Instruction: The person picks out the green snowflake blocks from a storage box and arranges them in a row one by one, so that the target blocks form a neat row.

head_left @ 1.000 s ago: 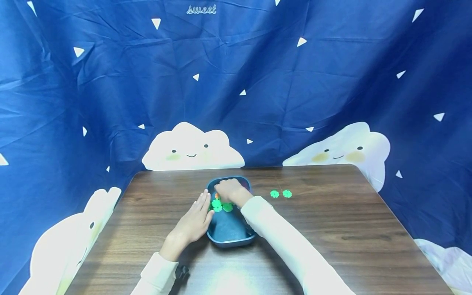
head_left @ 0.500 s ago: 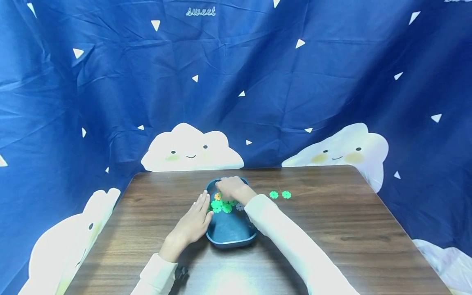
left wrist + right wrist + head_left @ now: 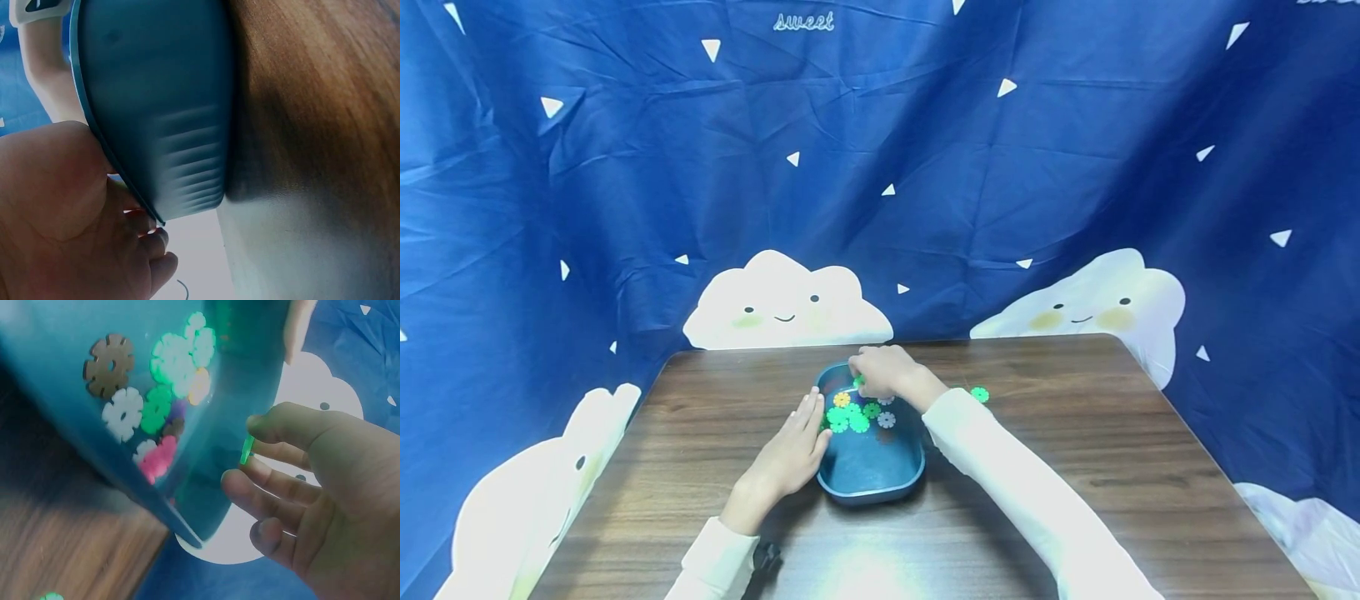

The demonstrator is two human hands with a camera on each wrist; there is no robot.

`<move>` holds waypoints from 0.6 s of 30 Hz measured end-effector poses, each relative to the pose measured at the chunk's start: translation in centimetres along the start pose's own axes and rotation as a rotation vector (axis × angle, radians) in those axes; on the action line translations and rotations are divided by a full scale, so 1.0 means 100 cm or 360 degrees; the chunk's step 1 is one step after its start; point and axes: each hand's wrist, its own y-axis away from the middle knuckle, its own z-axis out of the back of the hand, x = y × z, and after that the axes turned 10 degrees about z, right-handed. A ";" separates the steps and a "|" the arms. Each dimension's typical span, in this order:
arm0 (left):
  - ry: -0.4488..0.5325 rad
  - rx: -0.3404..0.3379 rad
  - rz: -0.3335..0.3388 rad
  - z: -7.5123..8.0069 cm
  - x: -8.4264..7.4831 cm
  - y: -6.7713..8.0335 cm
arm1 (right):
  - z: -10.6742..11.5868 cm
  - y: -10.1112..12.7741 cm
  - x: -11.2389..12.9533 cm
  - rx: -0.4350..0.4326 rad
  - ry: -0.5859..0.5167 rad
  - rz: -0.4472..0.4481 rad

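Note:
A dark blue-green plastic bin (image 3: 868,467) stands on the table, holding several flower-shaped interlocking discs in green, white, orange, pink and brown. My left hand (image 3: 790,450) rests along the bin's left rim with straight fingers; its palm shows beside the bin wall (image 3: 150,75) in the left wrist view. Over the bin's far end, my right hand (image 3: 891,372) pinches a green notched disc (image 3: 247,450), seen edge-on in the right wrist view. Below it lie a brown disc (image 3: 109,365), a white disc (image 3: 123,414) and green discs (image 3: 853,417).
One green disc (image 3: 980,394) lies on the wooden table (image 3: 1075,433) right of the bin. A small black object (image 3: 766,557) shows beside the left sleeve. Behind the table hangs a blue curtain (image 3: 880,167) printed with clouds.
My right hand has risen out of the pile, away and slightly right, with a green disc. More discs show in the bin. The right sleeve now covers one table disc. My left hand stays put.

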 end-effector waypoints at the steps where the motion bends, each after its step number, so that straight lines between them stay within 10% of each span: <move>1: 0.0006 -0.0008 -0.0005 -0.001 0.000 0.000 | 0.002 0.002 -0.001 -0.0008 0.0000 -0.0003; 18: 0.0031 0.0007 0.0025 -0.001 -0.001 -0.001 | 0.024 0.051 -0.028 -0.0202 -0.0004 -0.0020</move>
